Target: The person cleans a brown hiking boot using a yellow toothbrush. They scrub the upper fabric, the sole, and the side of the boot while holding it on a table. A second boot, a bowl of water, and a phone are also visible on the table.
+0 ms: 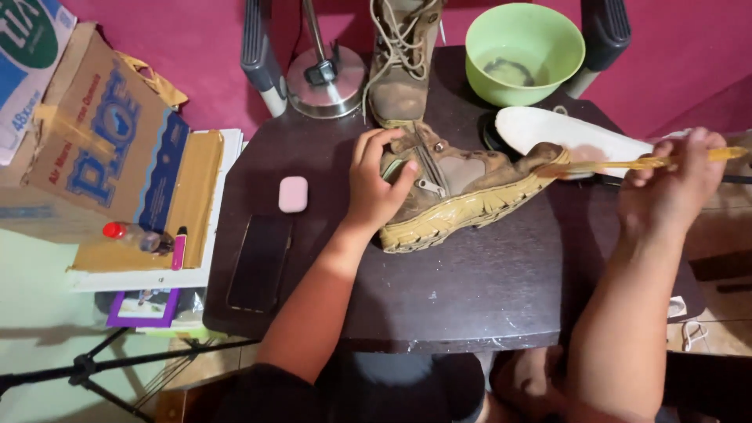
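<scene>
Fingers (374, 153) grip boot (462, 188); bowl (525, 51), phone (260, 262) nearby.

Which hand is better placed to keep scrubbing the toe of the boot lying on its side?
The right hand: it holds the yellow brush, whose tip meets the boot at its toe. The left hand grips the boot's ankle, steadying it on the dark table.

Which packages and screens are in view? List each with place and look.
Brown cardboard box with blue print: left of the table, flat, tilted.
White package with blue and green print: top left corner, partly cut off.
Black rectangular phone: on the dark table, screen dark.
</scene>
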